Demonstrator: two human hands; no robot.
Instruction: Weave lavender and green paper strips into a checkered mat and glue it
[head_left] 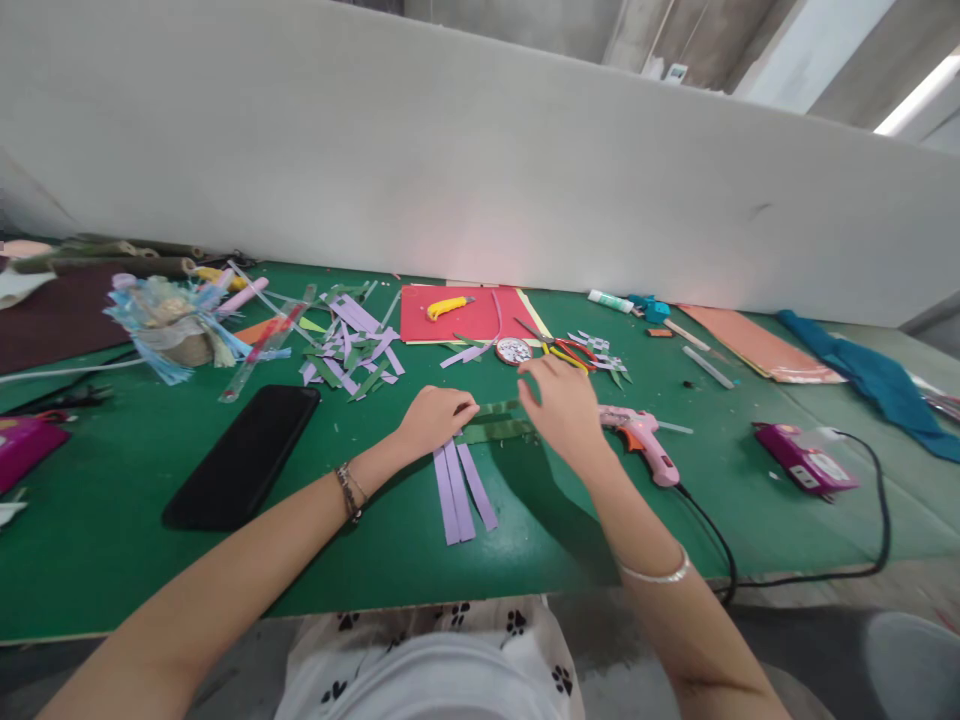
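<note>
My left hand (436,418) is closed in a pinch at the left end of a green paper strip (496,408). A second green strip (495,431) lies just below it, nearer to me. Beneath my left hand, several purple paper strips (457,495) run toward the table's front edge, their upper ends partly hidden. My right hand (561,408) is over the right end of the green strips, raised a little above its shadow, with thumb and fingers curved and apart; nothing shows between them. Right beside it lies a pink glue gun (651,445).
Purple and green paper scraps (352,340), scissors (559,345) and a yellow cutter (448,308) on red paper (420,328) lie beyond my hands. A black phone (244,455) is at left. The glue gun's cord runs to a purple box (806,460) at right. A white partition (480,180) stands behind.
</note>
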